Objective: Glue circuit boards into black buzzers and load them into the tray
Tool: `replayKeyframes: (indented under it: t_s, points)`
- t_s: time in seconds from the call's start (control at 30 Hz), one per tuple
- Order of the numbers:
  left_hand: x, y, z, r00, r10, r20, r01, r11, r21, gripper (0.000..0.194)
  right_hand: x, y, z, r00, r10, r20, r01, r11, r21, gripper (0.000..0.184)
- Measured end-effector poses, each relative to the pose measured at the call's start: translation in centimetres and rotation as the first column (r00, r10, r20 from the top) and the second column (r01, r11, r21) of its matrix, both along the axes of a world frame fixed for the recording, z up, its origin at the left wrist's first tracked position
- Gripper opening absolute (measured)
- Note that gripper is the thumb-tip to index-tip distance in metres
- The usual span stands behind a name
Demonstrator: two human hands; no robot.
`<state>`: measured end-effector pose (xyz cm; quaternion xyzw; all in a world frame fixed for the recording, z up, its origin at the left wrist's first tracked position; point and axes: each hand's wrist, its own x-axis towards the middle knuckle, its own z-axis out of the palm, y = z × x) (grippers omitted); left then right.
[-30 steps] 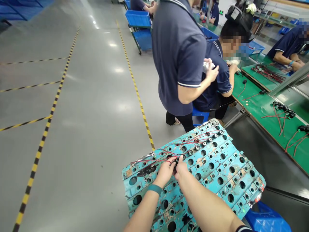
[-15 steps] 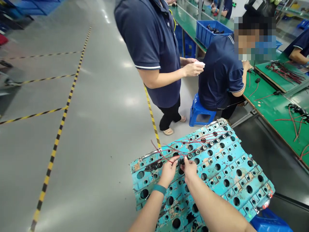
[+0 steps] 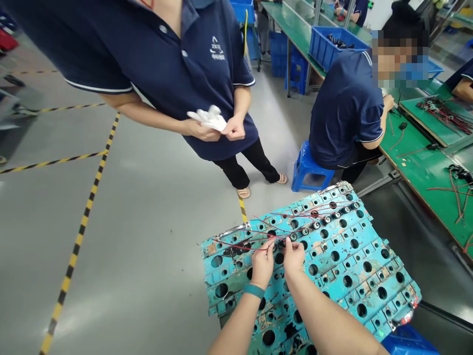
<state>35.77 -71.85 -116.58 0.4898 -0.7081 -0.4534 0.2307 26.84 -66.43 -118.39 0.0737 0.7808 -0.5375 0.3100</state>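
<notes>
A turquoise, scuffed fixture board (image 3: 335, 256) full of round holes lies in front of me. Along its far side several black round parts (image 3: 316, 225) sit in a row, with thin red wires (image 3: 236, 246) trailing to the left. My left hand (image 3: 263, 261), with a green band at the wrist, is closed in a pinch on a red wire at the left end of the row. Beside it, my right hand (image 3: 294, 255) pinches a small black cylindrical part (image 3: 282, 243), mostly hidden by the fingers, low over the board.
A standing person (image 3: 177, 74) holds white gloves (image 3: 210, 118) across the board. Another person sits on a blue stool (image 3: 310, 170) at a green workbench (image 3: 417, 165) bearing wired black parts. A blue bin (image 3: 321, 49) stands farther back. Beneath the board's right corner is blue plastic (image 3: 410, 341).
The standing person has turned toward me and appears nearer, at the left. Both my hands stay at the same end of the row, while the red wire at my left hand now lies flatter.
</notes>
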Motion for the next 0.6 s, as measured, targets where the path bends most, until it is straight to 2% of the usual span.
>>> replayKeyframes:
  t_s: [0.1, 0.27, 0.47, 0.6]
  points:
    - [0.2, -0.1, 0.0, 0.998, 0.051, 0.028, -0.050, 0.998, -0.030, 0.031, 0.0, 0.0, 0.3, 0.999, -0.030, 0.022, 0.031, 0.999, -0.025, 0.037]
    - [0.3, 0.2, 0.3, 0.997, 0.057, 0.047, -0.054, 0.997, -0.055, 0.031, 0.5, -0.1, 0.6, 0.998, -0.016, 0.062, 0.021, 0.997, -0.076, 0.040]
    - [1.6, 0.1, 0.7, 0.992, 0.102, 0.070, -0.095, 0.991, -0.094, 0.034, 1.2, -0.1, 0.7, 0.995, 0.015, 0.096, -0.008, 0.997, -0.072, 0.036]
    - [2.2, 0.0, 0.4, 0.987, 0.134, 0.089, -0.125, 0.987, -0.103, 0.032, 1.2, 0.0, 1.0, 0.988, 0.031, 0.149, -0.023, 0.998, -0.058, 0.031]
